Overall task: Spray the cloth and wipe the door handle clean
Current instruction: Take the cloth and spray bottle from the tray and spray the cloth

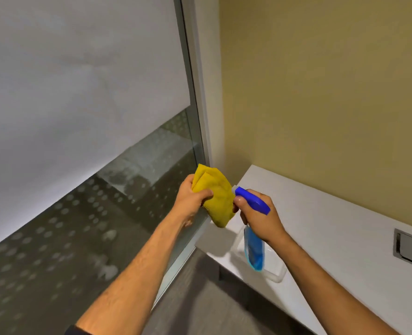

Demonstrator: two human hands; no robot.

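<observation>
— Forearms first, both bare, rising from the bottom edge toward the middle. What does each hand have?

— Right hand (260,218) is wrapped shut around the neck of the spray bottle (254,247), a finger curled at the trigger. Left hand (193,201) is closed on the yellow cloth (214,197), thumb across its front, most of the fabric bunched out past the fingers.

— Which way does the cloth lie from the nozzle?

— At about nine o'clock from it, just beside — the blue spray head (251,199) points left straight at the fabric, nearly touching. The bottle's long axis runs from twelve down to six, tilted a little, so the spray line crosses it sideways into the cloth. I judge a trigger squeeze needs no repositioning.

— Materials?

— Cloth looks soft and nappy, folded into a thick pad with a stitched edge. Bottle is clear, flattish plastic holding blue liquid; the head is hard, glossy blue. Under the bottle, a clear shallow tray (276,274) sits on a smooth white counter (321,213).

— And farther off?

— At ten o'clock a glass panel (67,226) with frosted dots below and a plain frosted band above, set in a grey metal frame (195,117). At one o'clock, a matte yellow wall (321,93). No door handle shows — I can't tell where it is.
</observation>
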